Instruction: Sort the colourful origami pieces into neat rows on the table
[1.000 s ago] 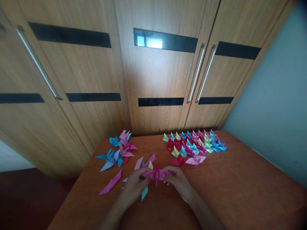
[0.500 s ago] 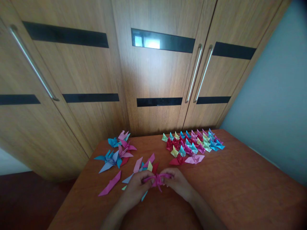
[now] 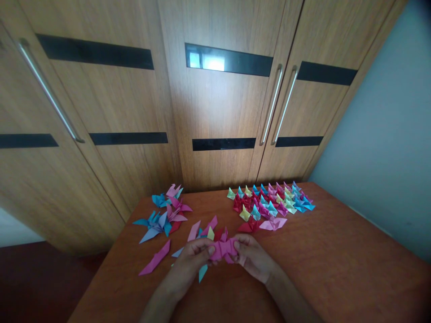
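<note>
A magenta folded-paper piece (image 3: 224,249) is stretched between my two hands above the table's front part, its flat creased face toward me. My left hand (image 3: 195,258) pinches its left end between thumb and fingers. On the opposite end, my right hand (image 3: 251,255) grips with thumb and fingers closed. Pointed paper tips stick out above and below its middle. Just behind and beside my left hand lies a loose pile of folded papers (image 3: 194,230) in pink, yellow, red and blue, partly hidden by that hand.
Rows of small folded paper figures (image 3: 269,202) stand at the back right of the brown table (image 3: 336,251). Blue and pink paper cranes (image 3: 158,223) lie at the back left, with a long magenta folded strip (image 3: 155,258) nearer. A wooden wardrobe (image 3: 218,166) rises behind.
The magenta paper has been turned and spread, from a narrow edge-on bundle to a broader flat face. Both hands keep hold of it and stay in nearly the same place.
</note>
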`<control>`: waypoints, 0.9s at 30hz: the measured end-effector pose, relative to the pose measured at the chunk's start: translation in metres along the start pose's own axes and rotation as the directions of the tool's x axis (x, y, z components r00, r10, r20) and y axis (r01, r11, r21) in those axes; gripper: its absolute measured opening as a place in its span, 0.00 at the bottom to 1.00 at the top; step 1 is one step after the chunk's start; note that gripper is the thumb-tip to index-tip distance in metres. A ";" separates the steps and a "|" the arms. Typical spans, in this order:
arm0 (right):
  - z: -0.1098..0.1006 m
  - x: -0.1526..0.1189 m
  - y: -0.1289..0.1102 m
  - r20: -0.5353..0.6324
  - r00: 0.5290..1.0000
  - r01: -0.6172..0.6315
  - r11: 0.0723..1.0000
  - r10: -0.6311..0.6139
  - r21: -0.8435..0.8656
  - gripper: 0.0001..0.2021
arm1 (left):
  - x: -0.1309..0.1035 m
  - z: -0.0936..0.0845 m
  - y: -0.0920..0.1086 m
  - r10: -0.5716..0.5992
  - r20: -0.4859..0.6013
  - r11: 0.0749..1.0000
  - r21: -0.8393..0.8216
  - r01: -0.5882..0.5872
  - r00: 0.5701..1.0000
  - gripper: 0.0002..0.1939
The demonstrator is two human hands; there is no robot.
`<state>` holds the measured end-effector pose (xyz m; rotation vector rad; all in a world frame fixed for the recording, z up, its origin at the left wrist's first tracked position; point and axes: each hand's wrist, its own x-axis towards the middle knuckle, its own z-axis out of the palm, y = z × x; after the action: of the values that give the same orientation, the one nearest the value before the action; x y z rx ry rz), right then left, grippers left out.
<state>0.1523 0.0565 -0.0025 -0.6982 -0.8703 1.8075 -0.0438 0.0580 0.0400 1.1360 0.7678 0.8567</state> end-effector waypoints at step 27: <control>-0.009 0.008 -0.003 -0.317 0.932 0.107 0.970 -0.173 -0.217 0.16 | 0.002 -0.015 0.002 -0.075 -0.139 0.995 0.050 0.083 0.987 0.14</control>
<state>0.1579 0.0675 -0.0064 -1.0099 -0.8509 1.4324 -0.0561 0.0666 0.0384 1.0964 0.9495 0.8573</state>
